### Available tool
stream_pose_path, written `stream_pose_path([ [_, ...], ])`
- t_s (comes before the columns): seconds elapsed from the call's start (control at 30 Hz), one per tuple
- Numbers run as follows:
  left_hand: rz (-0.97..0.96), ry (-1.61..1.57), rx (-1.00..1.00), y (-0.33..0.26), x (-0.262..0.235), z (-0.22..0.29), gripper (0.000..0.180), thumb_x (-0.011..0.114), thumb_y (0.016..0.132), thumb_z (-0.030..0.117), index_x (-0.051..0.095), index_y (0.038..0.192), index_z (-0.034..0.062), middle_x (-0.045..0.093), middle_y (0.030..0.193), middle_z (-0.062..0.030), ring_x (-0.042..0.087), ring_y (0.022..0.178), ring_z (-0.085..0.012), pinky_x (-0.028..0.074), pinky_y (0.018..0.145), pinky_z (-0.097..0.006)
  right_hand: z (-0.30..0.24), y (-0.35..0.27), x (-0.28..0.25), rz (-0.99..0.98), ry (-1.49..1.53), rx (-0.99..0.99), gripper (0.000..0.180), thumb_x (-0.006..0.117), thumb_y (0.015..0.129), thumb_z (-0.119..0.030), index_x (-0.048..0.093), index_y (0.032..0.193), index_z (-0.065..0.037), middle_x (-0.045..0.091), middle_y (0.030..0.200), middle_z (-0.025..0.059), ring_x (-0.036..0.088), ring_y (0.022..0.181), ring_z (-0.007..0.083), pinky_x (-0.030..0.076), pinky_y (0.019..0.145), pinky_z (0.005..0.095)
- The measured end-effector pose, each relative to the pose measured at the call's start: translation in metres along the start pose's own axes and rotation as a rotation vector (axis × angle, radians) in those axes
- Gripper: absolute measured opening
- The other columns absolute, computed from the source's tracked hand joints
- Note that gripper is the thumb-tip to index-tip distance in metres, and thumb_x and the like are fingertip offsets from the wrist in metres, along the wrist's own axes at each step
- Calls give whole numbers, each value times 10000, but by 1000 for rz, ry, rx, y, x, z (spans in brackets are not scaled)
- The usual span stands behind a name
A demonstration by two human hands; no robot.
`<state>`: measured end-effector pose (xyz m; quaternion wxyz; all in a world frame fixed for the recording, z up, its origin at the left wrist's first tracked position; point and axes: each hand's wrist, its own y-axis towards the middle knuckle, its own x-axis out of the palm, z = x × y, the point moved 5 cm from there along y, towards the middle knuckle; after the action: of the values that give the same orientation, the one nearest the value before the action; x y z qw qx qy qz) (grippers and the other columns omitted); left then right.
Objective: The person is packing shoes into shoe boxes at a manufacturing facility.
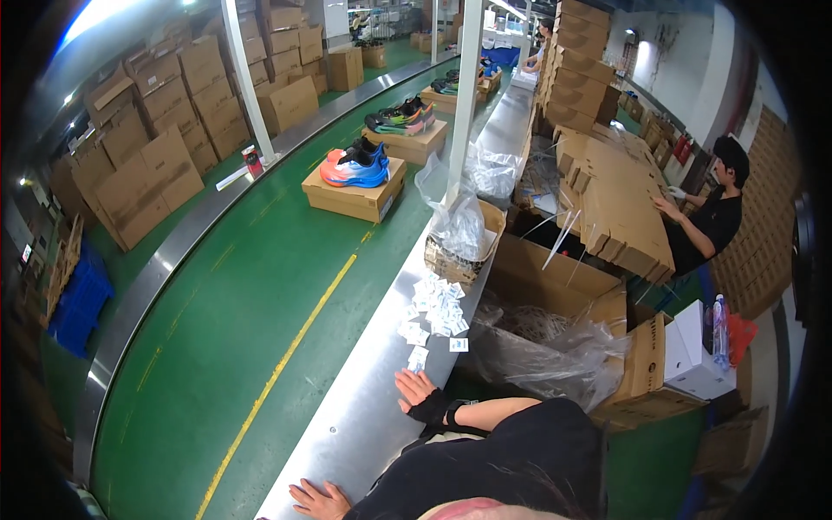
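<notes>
My left hand (319,500) lies flat on the metal ledge (338,425), fingers spread and holding nothing. Farther along the same ledge rests my right hand (419,395) in a black fingerless glove, its bare fingers stretched out. Just beyond those fingertips is a small white packet (418,358); whether they touch it I cannot tell. A loose heap of similar packets (440,303) spreads behind it. Past the heap stands a worn carton (451,263) with a clear plastic bag (459,224) hanging over it.
Left of the ledge runs a green conveyor (286,286). On it a shoebox (364,195) carries blue and orange sneakers (357,165), with more boxes behind. An open carton (555,286) holding plastic film stands at right. A co-worker (715,208) handles flattened cardboard (611,195). A white post (462,104) rises beside the conveyor.
</notes>
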<state>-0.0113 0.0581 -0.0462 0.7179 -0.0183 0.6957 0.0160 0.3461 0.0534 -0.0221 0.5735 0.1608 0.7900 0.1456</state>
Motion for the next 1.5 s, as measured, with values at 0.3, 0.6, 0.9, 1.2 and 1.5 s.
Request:
stream_pose_path([
  [0.3, 121, 7, 27, -4, -12, 5, 625, 394, 831, 516, 422, 1262, 64, 397, 1284, -219, 353, 1196, -389, 230, 984, -541, 1, -3, 8, 20, 18, -14, 435, 545, 744, -214, 491, 1101, 29, 433, 1235, 172, 363, 1192, 312, 293, 946, 471],
  [0.6, 105, 33, 41, -5, -33, 14, 632, 366, 846, 513, 377, 1298, 71, 348, 1326, -212, 310, 1237, -365, 182, 1013, -535, 3, -4, 10, -4, 30, 27, 417, 529, 768, -226, 491, 1111, 8, 426, 1252, 151, 354, 1203, 295, 282, 962, 466],
  [0.9, 398, 235, 151, 2, 44, -19, 649, 337, 852, 516, 335, 1323, 69, 303, 1358, -202, 249, 1270, -359, 170, 1017, -535, 7, -7, 15, 34, 18, 32, 422, 529, 749, -214, 494, 1102, 15, 442, 1231, 165, 365, 1188, 305, 290, 950, 474],
  [1.2, 29, 127, 76, -10, -33, 23, 636, 348, 852, 500, 339, 1321, 70, 314, 1355, -194, 240, 1277, -346, 166, 1017, -539, 6, -10, 10, 74, -3, 41, 399, 537, 761, -210, 501, 1096, 3, 453, 1225, 150, 396, 1169, 290, 301, 947, 460],
  [1.5, 105, 146, 79, -14, -37, 20, 646, 378, 839, 496, 347, 1313, 57, 327, 1343, -204, 283, 1256, -351, 174, 1015, -540, 0, -6, 17, 40, 6, 55, 393, 534, 767, -216, 495, 1097, -6, 447, 1231, 139, 381, 1182, 286, 296, 951, 475],
])
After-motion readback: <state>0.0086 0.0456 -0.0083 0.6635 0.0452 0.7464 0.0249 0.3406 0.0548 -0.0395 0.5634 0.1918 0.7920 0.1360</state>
